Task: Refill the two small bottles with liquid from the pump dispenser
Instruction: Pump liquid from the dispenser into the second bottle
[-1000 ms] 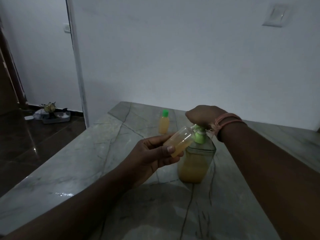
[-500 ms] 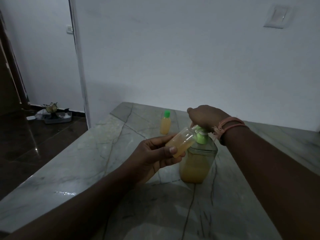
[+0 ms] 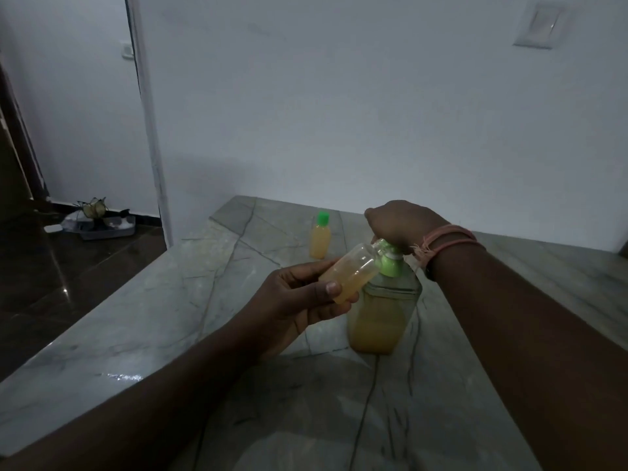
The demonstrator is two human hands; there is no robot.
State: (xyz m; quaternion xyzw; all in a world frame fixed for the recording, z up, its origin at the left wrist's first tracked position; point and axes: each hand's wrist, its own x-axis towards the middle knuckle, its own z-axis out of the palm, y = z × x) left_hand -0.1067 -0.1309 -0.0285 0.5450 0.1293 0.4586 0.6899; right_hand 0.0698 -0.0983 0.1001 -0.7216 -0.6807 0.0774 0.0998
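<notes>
Bare marble table (image 3: 142, 321) lies left; capped bottle (image 3: 319, 240) (upright) stands behind the pump dispenser (image 3: 384, 314).

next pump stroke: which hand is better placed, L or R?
Right. The right hand already rests on the pump dispenser head, while the left hand grips the tilted, uncapped small bottle with its mouth at the nozzle.

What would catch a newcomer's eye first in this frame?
At centre, the left hand holds an uncapped small bottle, tilted, its mouth at the nozzle of the green-topped pump dispenser, while the right hand presses on the pump head. Behind them, a second small bottle with a green cap stands upright on the marble table.
</notes>
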